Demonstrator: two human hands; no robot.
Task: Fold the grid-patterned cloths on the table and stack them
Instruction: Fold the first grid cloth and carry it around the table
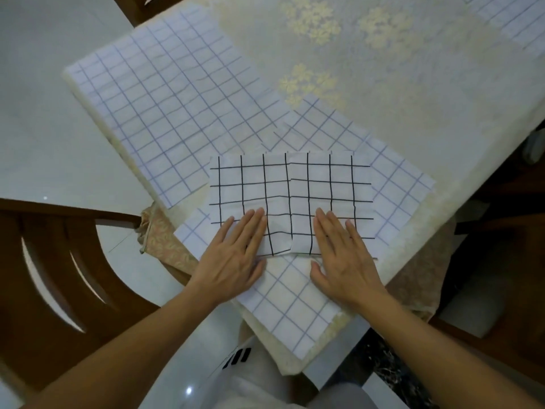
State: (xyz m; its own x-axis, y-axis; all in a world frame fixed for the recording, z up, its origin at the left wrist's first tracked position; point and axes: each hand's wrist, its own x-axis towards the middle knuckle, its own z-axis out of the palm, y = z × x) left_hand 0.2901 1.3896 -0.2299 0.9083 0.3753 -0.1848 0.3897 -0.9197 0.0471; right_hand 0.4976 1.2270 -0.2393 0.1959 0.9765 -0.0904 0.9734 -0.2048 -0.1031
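From the head view, the black-grid cloth (290, 199) lies flat on the worktop (383, 69), right in front of me; a raised edge runs down its middle where one layer seems to lap over another, though I cannot tell how many layers there are.

My left hand (233, 258) lies flat on the near left part of this cloth, fingers straight and close together, thumb out along the near edge; it grips nothing, only presses down. My right hand (343, 255) does the same on the near right part, palm down, fingers straight, thumb spread toward the other hand; the two hands are apart, with a strip of cloth showing between them. Both near corners of the black-grid cloth are hidden under my palms.

Beneath the black-grid cloth, turned cornerwise to it, lies a blue-grid cloth (295, 302); its middle is covered, and only its corners show, beyond, to the right, to the left and toward me, where it reaches close to the worktop's corner. Beyond and to the left of the black-grid cloth lies a larger blue-grid cloth (165, 113), spread flat; its near right corner touches or slips under the cornerwise one, I cannot tell which. Far beyond and to the right, a further grid cloth (513, 22) is cut off by the frame, pale and hard to make out.

Left of the black-grid cloth, off the worktop, stands a wooden chair (59, 261), partly cut off by the frame.
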